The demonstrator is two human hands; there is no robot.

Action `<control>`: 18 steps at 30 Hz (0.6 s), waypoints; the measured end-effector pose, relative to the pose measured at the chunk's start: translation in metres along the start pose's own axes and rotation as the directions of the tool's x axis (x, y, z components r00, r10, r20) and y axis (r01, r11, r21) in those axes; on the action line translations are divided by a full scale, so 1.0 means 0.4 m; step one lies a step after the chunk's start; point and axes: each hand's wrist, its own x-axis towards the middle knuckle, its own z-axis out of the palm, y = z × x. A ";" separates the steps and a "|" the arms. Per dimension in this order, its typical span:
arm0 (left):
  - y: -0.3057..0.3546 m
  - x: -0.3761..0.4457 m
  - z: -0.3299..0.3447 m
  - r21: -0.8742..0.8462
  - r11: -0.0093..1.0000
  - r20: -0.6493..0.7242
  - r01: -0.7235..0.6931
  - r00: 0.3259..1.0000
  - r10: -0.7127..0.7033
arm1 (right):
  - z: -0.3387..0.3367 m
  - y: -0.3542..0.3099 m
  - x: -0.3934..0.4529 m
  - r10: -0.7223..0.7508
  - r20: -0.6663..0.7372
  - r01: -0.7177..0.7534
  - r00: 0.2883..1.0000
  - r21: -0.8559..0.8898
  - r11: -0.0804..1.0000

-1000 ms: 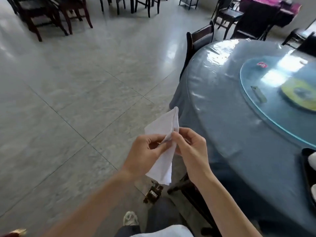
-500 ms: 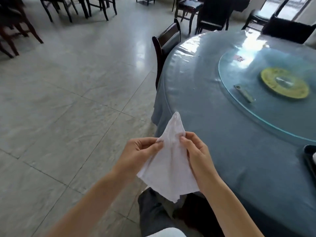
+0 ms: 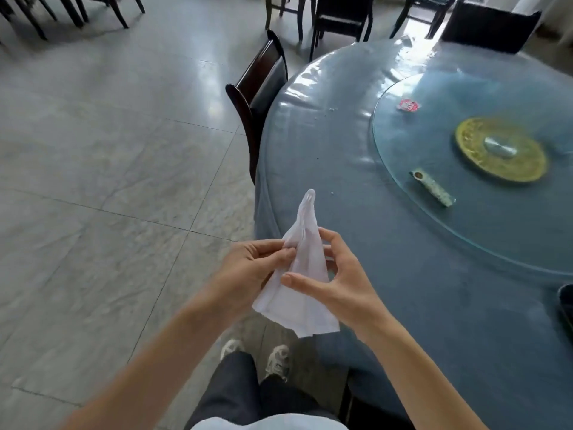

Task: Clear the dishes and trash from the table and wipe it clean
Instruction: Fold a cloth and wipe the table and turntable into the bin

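In front of my waist I hold a white cloth (image 3: 302, 274), its pointed corner sticking up. My left hand (image 3: 254, 268) pinches its left edge. My right hand (image 3: 341, 280) holds it loosely, thumb across the front and fingers behind. To the right is the round table (image 3: 403, 290), covered in blue-grey cloth under clear plastic. On its glass turntable (image 3: 465, 237) lie a red and white wrapper (image 3: 408, 104) and a long green and white packet (image 3: 432, 187). A few crumbs (image 3: 332, 109) dot the near left of the table.
A yellow disc (image 3: 500, 153) marks the turntable's centre. A dark tray (image 3: 566, 305) pokes in at the right edge. A dark wooden chair (image 3: 260, 88) stands against the table's left side, with more chairs behind. Tiled floor spreads to the left.
My view has swung right and more of the table shows. The folded cloth has opened wider, and my right thumb has slid lower across its front.
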 end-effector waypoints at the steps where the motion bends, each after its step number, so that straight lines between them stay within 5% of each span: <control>1: 0.012 0.021 0.001 -0.013 1.000 0.018 0.012 1.000 -0.012 | 0.000 -0.003 0.022 -0.003 -0.032 0.003 0.999 0.008 1.000; 5: 0.049 0.109 -0.005 -0.014 0.998 0.032 0.062 0.998 -0.062 | -0.006 -0.015 0.085 0.048 -0.098 -0.039 0.994 0.096 0.995; 12: 0.097 0.229 -0.023 0.308 0.949 0.010 -0.066 0.998 0.066 | -0.007 -0.036 0.166 0.107 -0.230 -0.085 0.967 0.104 0.991; 18: 0.107 0.291 -0.044 0.481 0.851 0.272 -0.212 0.959 0.085 | -0.007 -0.030 0.197 0.116 -0.286 -0.117 0.951 0.013 0.993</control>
